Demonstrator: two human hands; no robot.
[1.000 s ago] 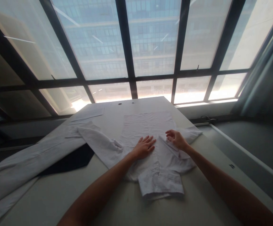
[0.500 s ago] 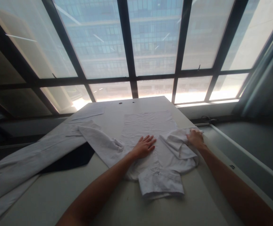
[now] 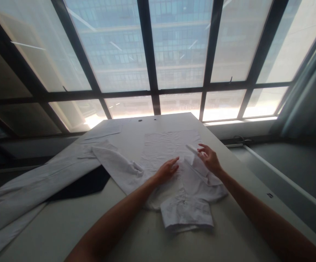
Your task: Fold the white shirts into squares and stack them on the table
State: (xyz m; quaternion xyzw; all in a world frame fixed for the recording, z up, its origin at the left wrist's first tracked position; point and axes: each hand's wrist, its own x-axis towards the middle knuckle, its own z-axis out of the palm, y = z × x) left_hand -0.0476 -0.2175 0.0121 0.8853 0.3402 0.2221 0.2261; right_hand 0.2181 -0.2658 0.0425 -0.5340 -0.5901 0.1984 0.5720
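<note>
A white shirt (image 3: pixel 171 143) lies spread on the white table, its collar end (image 3: pixel 187 214) nearest me and its body stretching away. My left hand (image 3: pixel 168 169) rests near the middle of the shirt, fingers extended and close together, holding nothing. To its right, my right hand (image 3: pixel 209 159) pinches the end of the right sleeve (image 3: pixel 192 150), lifted slightly and folded inward over the shirt. Its index finger points out, and the thumb side is partly hidden. The left sleeve (image 3: pixel 116 160) reaches out to the left.
More white cloth (image 3: pixel 38 185) lies along the table's left side, with a dark navy piece (image 3: pixel 81 183) partly under it. A thin white sheet (image 3: pixel 104 131) sits at the far left. Tall windows (image 3: pixel 179 43) stand behind the table (image 3: pixel 130 125); a white rail (image 3: pixel 283 174) runs at right.
My right hand has moved left from the table's right edge, bringing the sleeve end inward over the shirt. My left hand's spread fingers have drawn together, and the hand has turned slightly.
</note>
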